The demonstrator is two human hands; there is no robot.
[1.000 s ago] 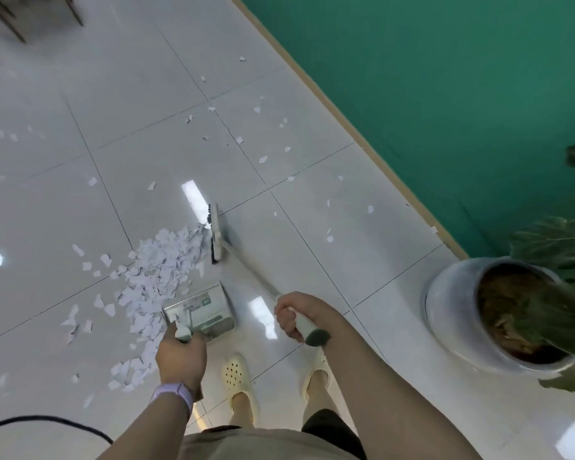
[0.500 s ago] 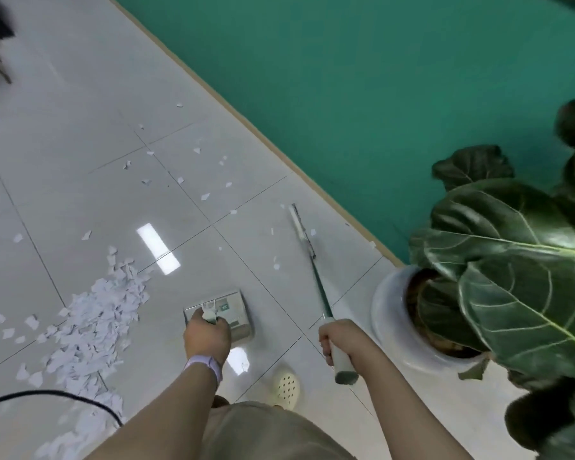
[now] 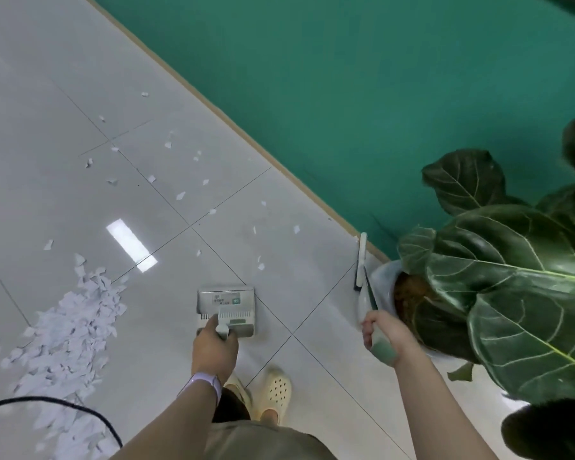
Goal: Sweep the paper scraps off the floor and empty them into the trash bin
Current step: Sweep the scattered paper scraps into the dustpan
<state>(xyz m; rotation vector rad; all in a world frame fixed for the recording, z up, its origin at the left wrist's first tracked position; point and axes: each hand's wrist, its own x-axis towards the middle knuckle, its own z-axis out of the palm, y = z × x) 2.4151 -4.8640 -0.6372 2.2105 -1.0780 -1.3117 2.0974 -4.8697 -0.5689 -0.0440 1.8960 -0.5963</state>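
While the grey plastic dustpan (image 3: pixel 226 302) is gripped by the left hand (image 3: pixel 215 351), the slim white broom (image 3: pixel 362 263) is clasped by the right hand (image 3: pixel 384 333) beside the white plant pot (image 3: pixel 380 277).

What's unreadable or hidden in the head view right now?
- Trash bin: nowhere in the head view.
- Label text on the grey metal dustpan: too small and blurred to read.
- Left hand grip on the dustpan handle: fingers hidden behind the hand's back.
- White plant pot: mostly covered by dark green leaves.
- Heap of white paper scraps: motion-blurred, runs past the left edge.

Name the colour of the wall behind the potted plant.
Teal green wall, plain; the head view shows it.
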